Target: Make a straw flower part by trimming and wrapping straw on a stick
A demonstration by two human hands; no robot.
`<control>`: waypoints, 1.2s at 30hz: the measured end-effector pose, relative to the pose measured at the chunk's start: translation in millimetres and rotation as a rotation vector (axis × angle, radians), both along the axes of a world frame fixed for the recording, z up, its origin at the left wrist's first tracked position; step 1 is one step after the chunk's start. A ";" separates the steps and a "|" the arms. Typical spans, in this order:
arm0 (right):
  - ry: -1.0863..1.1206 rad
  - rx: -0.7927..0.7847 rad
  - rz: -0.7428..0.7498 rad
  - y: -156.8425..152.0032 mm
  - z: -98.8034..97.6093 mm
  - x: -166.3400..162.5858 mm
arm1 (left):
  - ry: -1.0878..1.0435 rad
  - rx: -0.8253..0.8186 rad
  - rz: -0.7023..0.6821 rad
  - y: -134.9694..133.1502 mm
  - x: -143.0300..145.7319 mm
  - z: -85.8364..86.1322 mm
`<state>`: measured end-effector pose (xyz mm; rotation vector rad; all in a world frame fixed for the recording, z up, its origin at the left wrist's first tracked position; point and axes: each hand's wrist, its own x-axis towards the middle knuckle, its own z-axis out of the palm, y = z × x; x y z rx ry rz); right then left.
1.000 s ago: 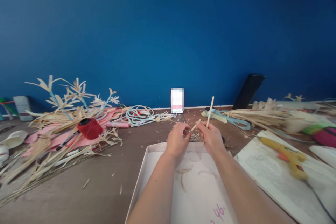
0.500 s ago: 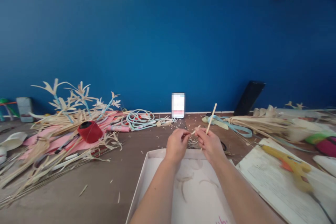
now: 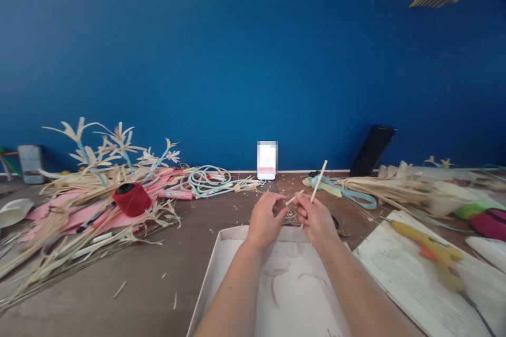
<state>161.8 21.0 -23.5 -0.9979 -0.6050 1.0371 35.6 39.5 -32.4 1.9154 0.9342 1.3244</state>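
My right hand (image 3: 317, 219) is closed around a thin pale stick (image 3: 319, 181) that points up and slightly right. A short pale strip (image 3: 291, 200) sticks out at its fingertips, toward the left. Just beside that strip, my left hand (image 3: 265, 219) has its thumb and forefinger parted, with no object visibly gripped. Both hands are above the far edge of a shallow white box (image 3: 215, 258). Curled thin shavings (image 3: 272, 284) lie inside the box, partly between my forearms.
Left are dried-leaf flowers (image 3: 124, 142), a red thread spool (image 3: 132, 199) and loose strips. A blue cord coil (image 3: 209, 181) and lit phone (image 3: 266, 160) stand ahead. Right, a yellow glue gun (image 3: 429, 242) rests on papers (image 3: 389, 268). A blue partition (image 3: 237, 73) rises behind.
My left thumb and forefinger have spread apart beside the short strip. The right hand keeps its grip on the stick. The whole view has shifted slightly.
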 end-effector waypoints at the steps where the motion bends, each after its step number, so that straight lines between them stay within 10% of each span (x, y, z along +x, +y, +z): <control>1: 0.011 -0.003 0.009 0.0 -0.1 0.5 | 0.024 0.030 0.007 -0.2 0.0 0.3; 10: -0.019 0.019 0.071 -0.8 -3.1 -2.2 | 0.046 0.010 0.043 -1.9 -1.7 2.8; 18: -0.068 -0.065 0.104 0.0 -5.3 3.4 | -0.401 -0.581 0.091 11.0 -3.1 3.1; 24: -0.235 -0.127 0.184 -3.0 -7.6 -2.3 | -0.702 -0.729 -0.175 10.8 -9.6 8.5; 36: -0.909 -0.023 0.165 -12.4 4.9 -8.7 | -0.454 -0.694 -0.094 9.5 -6.4 8.5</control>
